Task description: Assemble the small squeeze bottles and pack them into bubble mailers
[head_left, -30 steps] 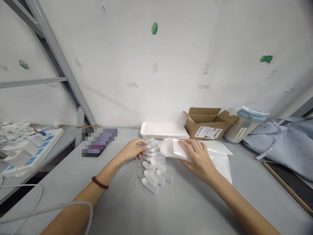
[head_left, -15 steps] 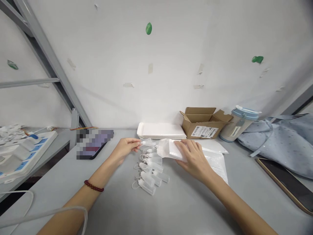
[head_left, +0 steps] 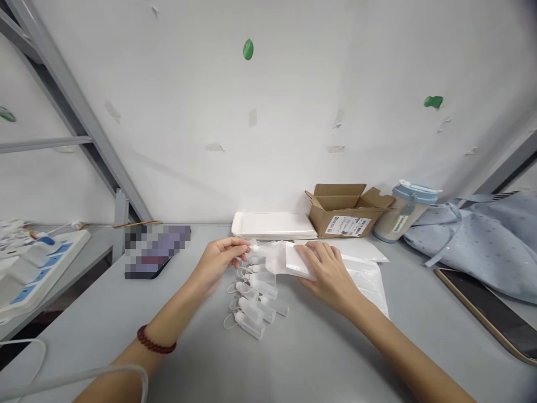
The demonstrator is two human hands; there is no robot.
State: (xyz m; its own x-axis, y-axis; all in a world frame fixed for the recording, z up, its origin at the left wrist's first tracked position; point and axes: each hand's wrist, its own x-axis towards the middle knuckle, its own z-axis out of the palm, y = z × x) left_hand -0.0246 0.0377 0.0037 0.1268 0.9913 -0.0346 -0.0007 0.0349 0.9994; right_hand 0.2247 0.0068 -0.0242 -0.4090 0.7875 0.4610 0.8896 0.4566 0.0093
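Observation:
My left hand (head_left: 224, 257) pinches a small translucent plastic bottle (head_left: 260, 249) by its cap end. The bottle's far end lies at the open mouth of a white bubble mailer (head_left: 296, 261); how much of it is inside is hard to make out. My right hand (head_left: 329, 271) is closed around the mailer and holds it sideways, mouth to the left. Below the hands, several similar bottles (head_left: 250, 324) with looped cap straps lie on the grey table (head_left: 210, 358). Another flat white bubble mailer (head_left: 371, 282) lies beneath my right hand.
Behind the hands is a stack of white mailers (head_left: 274, 225), beside an open cardboard box (head_left: 346, 210) and a blue-lidded cup (head_left: 405, 211). A blue fabric bag (head_left: 495, 240) and a phone (head_left: 486, 313) are at right. A pixelated phone (head_left: 157, 252), power strip (head_left: 50, 268) and white cable (head_left: 84, 374) are at left.
My left hand has moved right with the bottle, bringing it to the mailer's mouth. My right hand keeps its hold on the mailer. The whole view has shifted slightly.

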